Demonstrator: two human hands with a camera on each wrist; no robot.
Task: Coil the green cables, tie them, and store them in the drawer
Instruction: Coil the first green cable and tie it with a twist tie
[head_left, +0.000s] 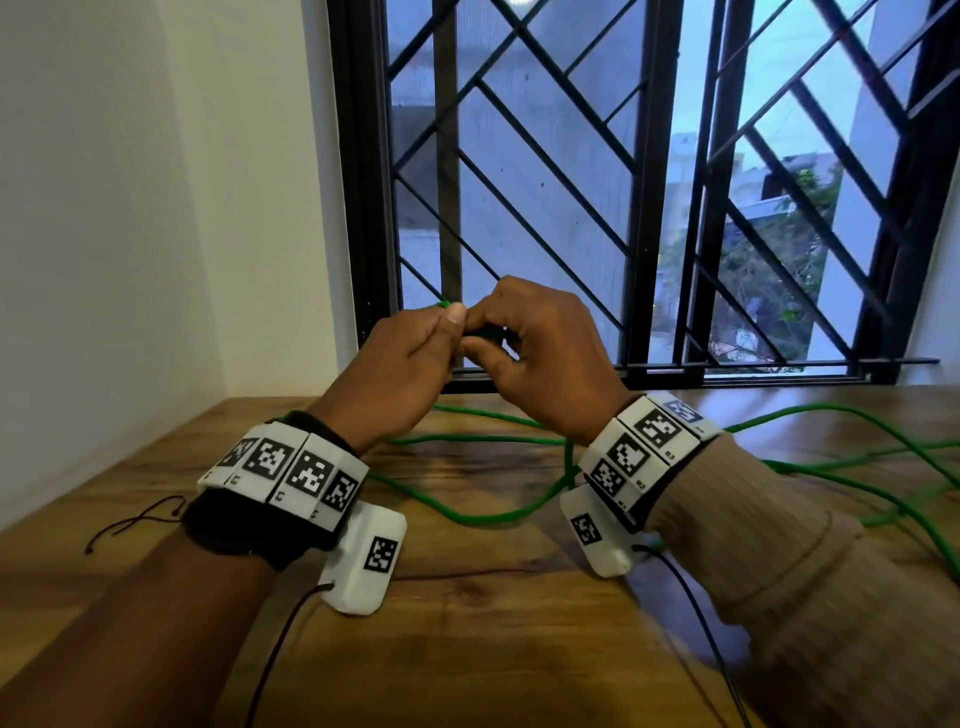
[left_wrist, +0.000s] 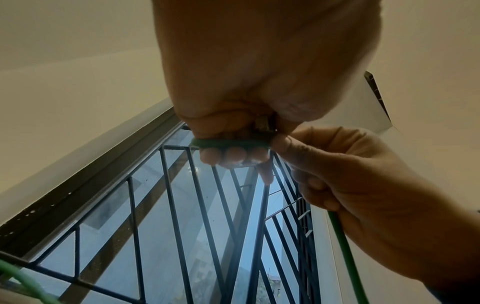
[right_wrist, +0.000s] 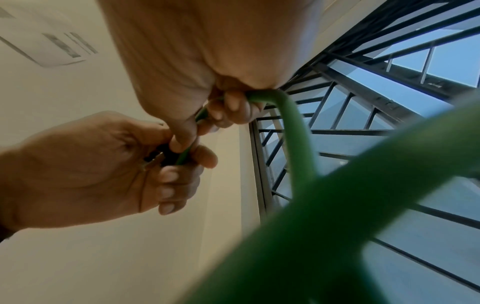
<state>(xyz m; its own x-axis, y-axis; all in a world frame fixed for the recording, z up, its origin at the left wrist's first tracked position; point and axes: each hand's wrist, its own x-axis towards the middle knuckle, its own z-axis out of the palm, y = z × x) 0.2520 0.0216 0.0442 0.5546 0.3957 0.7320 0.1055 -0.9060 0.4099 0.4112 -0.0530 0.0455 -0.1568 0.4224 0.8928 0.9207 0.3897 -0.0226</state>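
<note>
A long green cable (head_left: 498, 514) lies in loose loops across the wooden table (head_left: 493, 649). Both hands are raised together above the table, in front of the window. My left hand (head_left: 415, 353) curls its fingers round the cable's end, where a dark plug with a metal tip (right_wrist: 155, 159) shows in the palm. The green cable (left_wrist: 231, 143) crosses the left fingers. My right hand (head_left: 535, 353) pinches the same cable (right_wrist: 262, 97) right beside the left hand, and the cable hangs down from it past the wrist camera. No drawer is in view.
A thin dark cord (head_left: 137, 519) lies on the table at the left. A barred window (head_left: 649, 182) stands behind the table, and a white wall (head_left: 130, 208) closes the left side. Green cable loops (head_left: 857, 467) spread to the right.
</note>
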